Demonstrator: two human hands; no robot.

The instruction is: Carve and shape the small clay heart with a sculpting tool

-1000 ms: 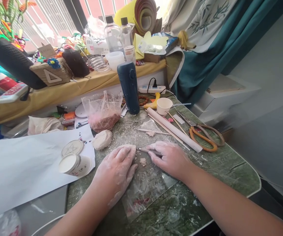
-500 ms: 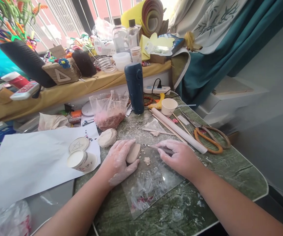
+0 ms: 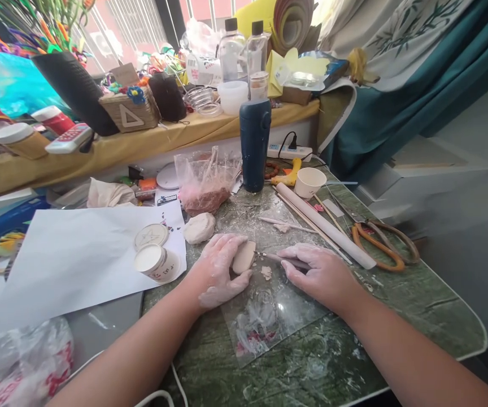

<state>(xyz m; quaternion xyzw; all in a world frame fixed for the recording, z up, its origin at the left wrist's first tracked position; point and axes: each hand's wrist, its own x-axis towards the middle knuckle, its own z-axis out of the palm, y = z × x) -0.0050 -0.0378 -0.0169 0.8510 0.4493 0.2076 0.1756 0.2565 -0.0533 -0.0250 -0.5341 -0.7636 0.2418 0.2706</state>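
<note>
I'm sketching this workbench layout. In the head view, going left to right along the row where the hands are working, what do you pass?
White paper sheet → overturned paper cup → left hand → flat clay piece held by that hand → thin tool → right hand gripping it → orange-handled scissors.

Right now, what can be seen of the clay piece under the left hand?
The clay piece is a small, flat, rounded slab, pale beige and matte. It looks tipped up on edge at the far end of a clear plastic sheet on the green table. The left hand, dusted white, holds it by its left side. A thin tool in the right hand points at its right edge. A crumb lies beside it.
</note>
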